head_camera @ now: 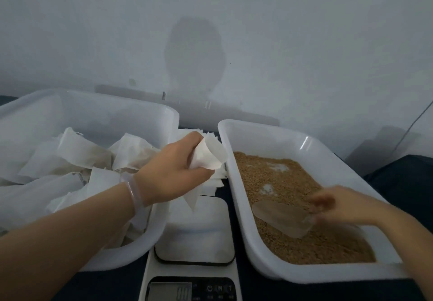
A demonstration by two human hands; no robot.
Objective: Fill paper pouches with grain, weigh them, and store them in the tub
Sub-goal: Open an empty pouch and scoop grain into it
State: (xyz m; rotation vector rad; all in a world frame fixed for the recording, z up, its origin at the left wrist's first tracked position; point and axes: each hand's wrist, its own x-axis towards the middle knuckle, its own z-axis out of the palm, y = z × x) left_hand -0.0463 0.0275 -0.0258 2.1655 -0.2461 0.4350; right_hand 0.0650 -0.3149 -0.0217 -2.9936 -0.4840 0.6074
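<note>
My left hand [174,169] grips an open white paper pouch [209,154], its mouth turned toward the tray of brown grain [293,204] on the right. My right hand [346,207], blurred, holds the handle of a clear plastic scoop [281,216] lying in the grain. The white tray [236,183] holds the grain. On the left stands a large white tub [150,225] with several filled paper pouches [89,158] inside. A white digital scale [194,242] sits between tub and tray, nothing on its platform.
A stack of loose flat paper pouches [216,180] lies behind the scale, between tub and tray. The scale's display [171,291] sits at the bottom edge. A grey wall rises close behind everything. A thin cable [412,122] runs down at the far right.
</note>
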